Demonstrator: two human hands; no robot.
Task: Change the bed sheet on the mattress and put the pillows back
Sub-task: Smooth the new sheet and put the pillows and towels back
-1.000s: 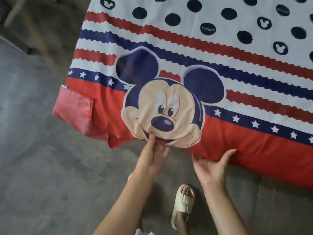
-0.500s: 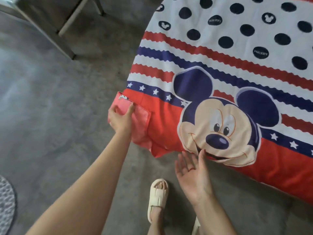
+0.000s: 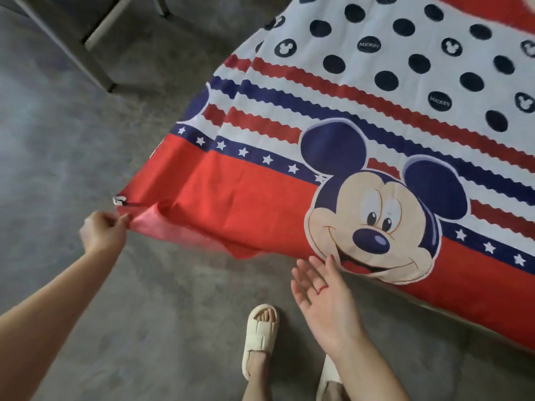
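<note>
A: Pinching the red corner flap of the bed sheet (image 3: 260,198), the left hand (image 3: 102,234) draws it outward; the right hand (image 3: 324,296) hangs open, palm up, just below the sheet's near edge

B: How will it handle?

A: Light, limp cloth, likely to slip back (best gripped at the corner hem). The mattress beneath is hidden, pillows are out of frame, and the small tag (image 3: 120,201) above the left hand is unreadable

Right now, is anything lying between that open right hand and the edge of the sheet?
Nothing visible. The right hand hangs open, palm up, beside the sheet, with only bare floor below. The left hand already pinches the sheet's corner.
</note>
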